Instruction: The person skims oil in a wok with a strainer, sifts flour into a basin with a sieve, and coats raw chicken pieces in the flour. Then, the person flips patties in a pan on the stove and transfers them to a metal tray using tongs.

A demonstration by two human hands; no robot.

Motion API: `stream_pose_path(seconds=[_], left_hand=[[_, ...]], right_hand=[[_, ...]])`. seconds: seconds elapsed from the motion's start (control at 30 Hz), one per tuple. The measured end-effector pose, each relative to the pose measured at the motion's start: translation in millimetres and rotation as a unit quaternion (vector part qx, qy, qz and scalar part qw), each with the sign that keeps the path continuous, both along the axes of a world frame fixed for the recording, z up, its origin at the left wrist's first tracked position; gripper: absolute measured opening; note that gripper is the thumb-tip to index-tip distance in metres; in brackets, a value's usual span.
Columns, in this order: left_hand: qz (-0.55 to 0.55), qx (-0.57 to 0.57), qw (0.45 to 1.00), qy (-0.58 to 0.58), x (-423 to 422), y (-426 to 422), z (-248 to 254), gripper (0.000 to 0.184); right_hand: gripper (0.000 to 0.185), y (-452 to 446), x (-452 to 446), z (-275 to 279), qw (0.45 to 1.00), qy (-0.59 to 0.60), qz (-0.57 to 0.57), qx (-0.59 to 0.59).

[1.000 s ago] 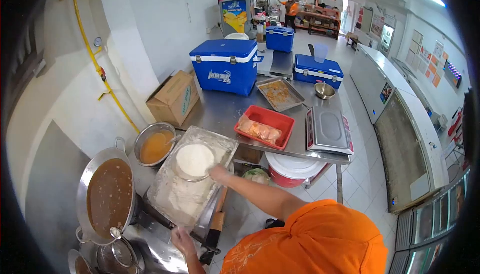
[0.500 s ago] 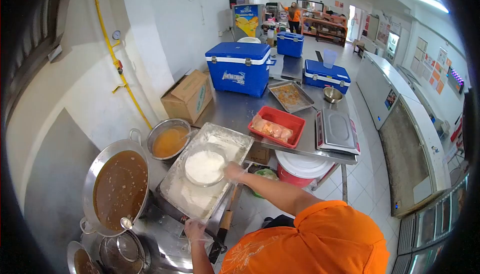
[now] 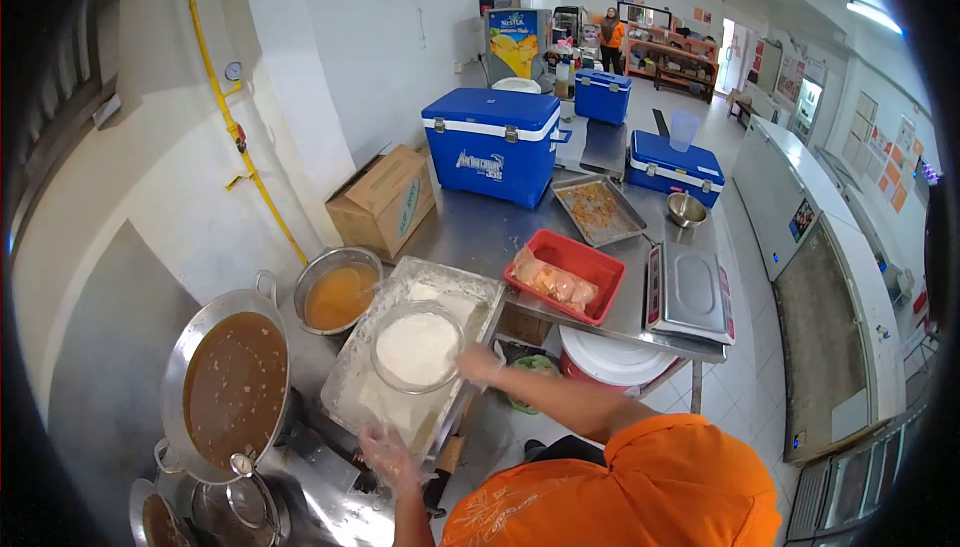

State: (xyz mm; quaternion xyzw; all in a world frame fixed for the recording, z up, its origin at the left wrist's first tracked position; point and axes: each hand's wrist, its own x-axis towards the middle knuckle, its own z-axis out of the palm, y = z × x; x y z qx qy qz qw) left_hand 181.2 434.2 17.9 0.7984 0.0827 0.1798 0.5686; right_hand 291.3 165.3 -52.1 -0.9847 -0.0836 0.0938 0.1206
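A round sieve or bowl (image 3: 417, 347) full of white powder rests over a floury metal tray (image 3: 345, 387). My right hand (image 3: 480, 364), in a clear glove, is closed on the right rim of the round vessel. At the tray's near edge is my left hand (image 3: 388, 455), also in a clear glove, its fingers apart and nothing visible in them. Left of the tray stands a metal bowl of orange-brown liquid (image 3: 340, 295). Further left sits a large wok of brown liquid (image 3: 235, 387).
A red basin (image 3: 600, 269) with bagged meat, a scale (image 3: 690, 292), a shallow tray (image 3: 598, 209), a cardboard box (image 3: 382, 200) and blue coolers (image 3: 492, 147) stand on the steel table. Strainers (image 3: 240, 507) lie near the wok. A person (image 3: 612, 39) stands far back.
My left hand has opened and come up over the tray's near edge. My right hand remains at the round vessel's rim. The camera view has shifted slightly.
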Motion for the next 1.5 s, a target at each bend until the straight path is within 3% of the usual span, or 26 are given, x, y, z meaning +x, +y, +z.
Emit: stream_pose_path(seconds=[0.07, 0.13, 0.17, 0.23, 0.27, 0.3, 0.37, 0.4, 0.43, 0.53, 0.57, 0.67, 0.7, 0.73, 0.8, 0.83, 0.93, 1.0, 1.03, 1.07, 1.13, 1.17, 1.23, 1.27, 1.37, 1.5], left_hand=[[-0.060, -0.009, 0.998, 0.029, 22.3, -25.6, 32.8, 0.060], [-0.073, -0.230, 0.967, 0.083, 84.8, -39.0, -14.4, 0.066], [-0.080, -0.332, 0.933, 0.113, 115.9, -39.8, -43.0, 0.070], [-0.105, -0.192, 0.974, 0.057, 154.3, -20.3, -99.5, 0.075], [-0.116, -0.126, 0.985, 0.022, 172.8, -27.5, -110.4, 0.078], [-0.132, -0.152, 0.979, 0.033, 184.3, -41.4, -96.7, 0.078], [-0.156, -0.199, 0.965, 0.070, 174.5, -54.1, -40.7, 0.080], [-0.122, -0.235, 0.959, 0.106, 180.9, -47.3, -63.6, 0.081], [-0.084, -0.272, 0.949, 0.139, 187.4, -40.9, -86.0, 0.083], [-0.080, -0.345, 0.933, 0.061, 151.4, -93.2, 7.7, 0.084], [-0.163, -0.295, 0.941, -0.001, 166.6, -64.2, -45.4, 0.081], [-0.074, -0.143, 0.980, 0.117, 162.6, -62.8, -44.6, 0.076], [-0.064, -0.109, 0.983, 0.131, 174.9, -68.3, -37.6, 0.075], [-0.073, -0.099, 0.984, 0.129, 181.2, -69.7, -30.4, 0.074], [-0.084, -0.082, 0.982, 0.147, 161.4, -68.6, -28.9, 0.072], [-0.082, -0.080, 0.979, 0.166, 154.8, -74.9, -19.1, 0.074], [-0.104, -0.301, 0.947, 0.047, 163.7, -82.8, -23.5, 0.076], [-0.077, -0.200, 0.967, 0.136, 162.9, -82.7, -16.2, 0.072], [-0.093, -0.109, 0.981, 0.129, 175.7, -71.7, -46.1, 0.071], [-0.091, -0.024, 0.988, 0.123, 185.0, -58.4, -80.9, 0.069], [-0.064, 0.055, 0.993, 0.078, 203.7, -32.6, -157.4, 0.067], [-0.063, 0.042, 0.994, 0.073, 191.6, -43.5, -117.8, 0.064], [-0.067, 0.016, 0.992, 0.108, 182.5, -65.6, -57.1, 0.058], [-0.070, 0.019, 0.989, 0.129, 180.6, -67.7, -62.6, 0.056], [-0.083, 0.058, 0.991, 0.092, 194.0, -64.0, -65.6, 0.056], [-0.049, -0.006, 0.988, 0.145, 173.2, -74.0, -64.6, 0.055]], right_hand=[[0.025, 2.3, -8.2, -8.8, 0.994, -0.066, -0.039, 0.073], [0.020, -11.8, 4.0, 0.1, 0.996, -0.066, 0.037, 0.046], [0.017, -13.8, 3.4, 4.4, 0.982, 0.004, -0.063, 0.176], [0.016, -22.7, -8.7, 19.6, 0.991, -0.068, 0.002, 0.116], [0.016, -26.1, -13.7, 44.1, 0.977, -0.044, -0.093, 0.186], [0.016, -29.5, -18.7, 68.6, 0.947, -0.034, -0.188, 0.260], [0.026, -40.7, 25.6, 26.6, 0.977, 0.049, -0.058, 0.201], [0.031, -42.5, 43.3, -9.5, 0.980, 0.097, 0.010, 0.172], [0.032, -43.7, 62.4, -39.3, 0.991, 0.065, -0.006, 0.118], [0.035, -41.4, 30.1, 24.4, 0.934, -0.085, -0.199, 0.284], [0.034, -44.0, 13.8, 44.3, 0.937, -0.123, -0.175, 0.277], [0.033, -46.4, 46.5, 15.0, 0.922, 0.123, -0.208, 0.302], [0.029, -51.1, 13.2, 87.6, 0.930, -0.013, -0.174, 0.323], [0.027, -51.6, 19.5, 89.4, 0.946, -0.054, -0.159, 0.279], [0.023, -47.8, 10.6, 76.3, 0.969, -0.110, -0.125, 0.183], [0.021, -49.3, 24.7, 67.9, 0.971, -0.012, -0.130, 0.202], [0.023, -51.0, 33.1, 49.0, 0.967, -0.111, -0.123, 0.191], [0.024, -52.1, 34.7, 21.0, 0.952, -0.207, -0.099, 0.202], [0.024, -56.1, 33.9, 4.7, 0.943, -0.274, -0.040, 0.185], [0.024, -63.3, 40.9, 8.6, 0.980, -0.112, -0.021, 0.166], [0.025, -62.7, 30.3, 46.1, 0.985, -0.129, 0.028, 0.109], [0.026, -60.0, 23.0, 59.9, 0.975, -0.203, 0.046, 0.077], [0.026, -62.3, 34.1, 44.6, 0.992, -0.098, 0.033, 0.078], [0.026, -63.4, 41.1, 25.7, 0.997, -0.003, 0.005, 0.081], [0.027, -61.0, 36.7, 34.6, 0.971, -0.224, -0.004, 0.079], [0.041, -56.9, 49.4, 52.6, 0.989, -0.020, -0.081, 0.123]])
